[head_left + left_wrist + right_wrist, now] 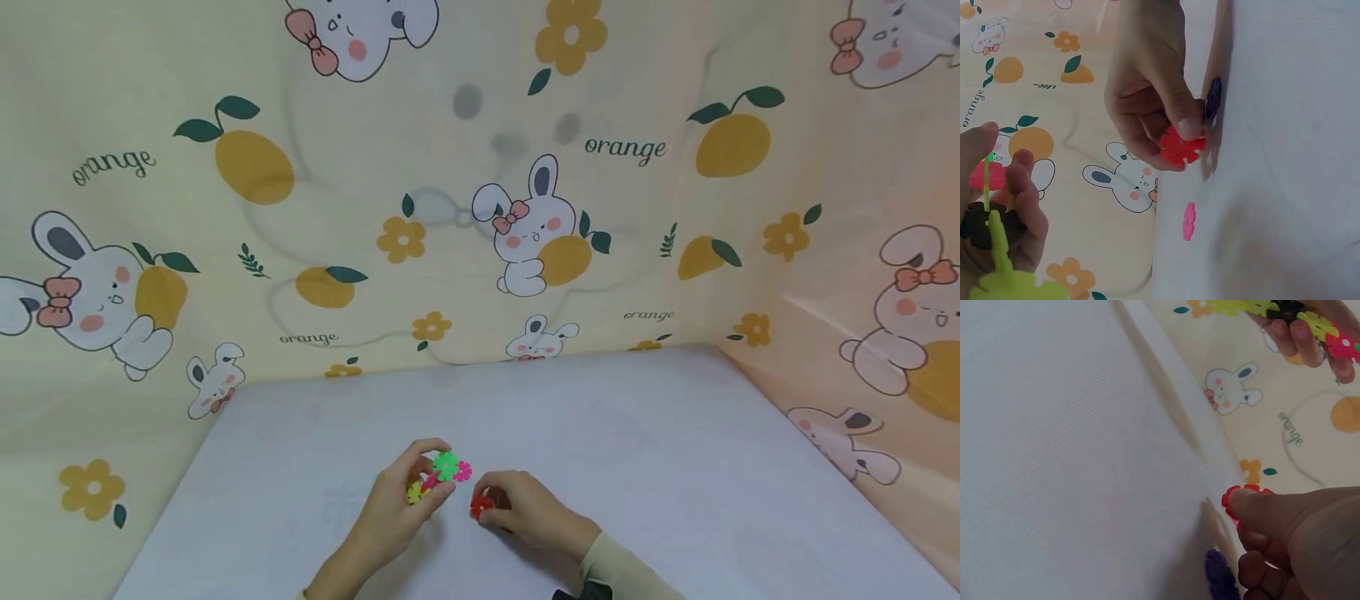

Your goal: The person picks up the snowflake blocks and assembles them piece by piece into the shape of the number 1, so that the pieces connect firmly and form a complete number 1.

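Observation:
My left hand [393, 504] holds several joined plastic snowflake discs, raised off the table. A green disc [446, 466] and pink disc [464, 471] show in the head view, while the left wrist view shows a yellow-green disc [1019, 289] and a black disc [975, 226]. To the right, my right hand [532, 512] pinches a single red snowflake disc [478, 507] between thumb and finger, apart from the joined discs. Beside that hand is a dark purple disc [1213, 98], which it hides in the head view. Another pink disc [1189, 221] lies nearby.
A white-covered table [637, 433] lies under both hands. Behind it and at its sides hangs a cream curtain [450, 333] printed with rabbits, oranges and flowers.

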A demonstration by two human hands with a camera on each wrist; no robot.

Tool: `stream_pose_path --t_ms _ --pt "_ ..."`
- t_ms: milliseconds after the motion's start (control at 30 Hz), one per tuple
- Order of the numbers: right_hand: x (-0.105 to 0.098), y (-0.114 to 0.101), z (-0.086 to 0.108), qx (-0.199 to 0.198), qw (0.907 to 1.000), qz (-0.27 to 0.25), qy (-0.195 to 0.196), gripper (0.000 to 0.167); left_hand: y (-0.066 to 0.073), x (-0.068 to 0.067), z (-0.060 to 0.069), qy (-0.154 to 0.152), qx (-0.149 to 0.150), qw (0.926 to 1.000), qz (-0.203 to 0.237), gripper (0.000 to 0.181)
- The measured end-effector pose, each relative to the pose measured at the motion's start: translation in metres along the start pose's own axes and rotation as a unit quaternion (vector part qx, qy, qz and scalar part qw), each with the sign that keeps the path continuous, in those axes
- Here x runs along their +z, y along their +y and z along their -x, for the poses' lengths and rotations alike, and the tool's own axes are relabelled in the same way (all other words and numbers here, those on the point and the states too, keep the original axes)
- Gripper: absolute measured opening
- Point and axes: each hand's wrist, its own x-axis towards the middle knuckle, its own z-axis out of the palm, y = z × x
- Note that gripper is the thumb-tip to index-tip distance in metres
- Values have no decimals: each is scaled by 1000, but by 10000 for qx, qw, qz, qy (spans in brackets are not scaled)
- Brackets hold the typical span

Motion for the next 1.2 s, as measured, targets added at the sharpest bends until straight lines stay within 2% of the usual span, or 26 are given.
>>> stream_pose_path --t_ms 233,500,633,833,1033,1200 --pt "-8 -1 0 -199 9988 -333 307 18 0 1 1 -165 -43 9996 206 37" --pt "-19 -12 3 -410 9942 -455 882 25 -2 3 -2 -67 127 9998 132 36" --pt "-24 -19 5 -530 9905 -696 1061 25 -4 3 -1 -47 165 9998 58 37" --pt "-31 -27 8 -749 9851 -1128 1059 25 -4 5 -1 -107 162 9998 16 38" --pt "-36 -34 10 -775 9815 -1423 1024 26 -3 6 1 -67 296 9995 -110 37" --pt "-39 -40 12 -1007 9743 -1665 1138 24 0 7 3 -8 399 9990 -189 36"
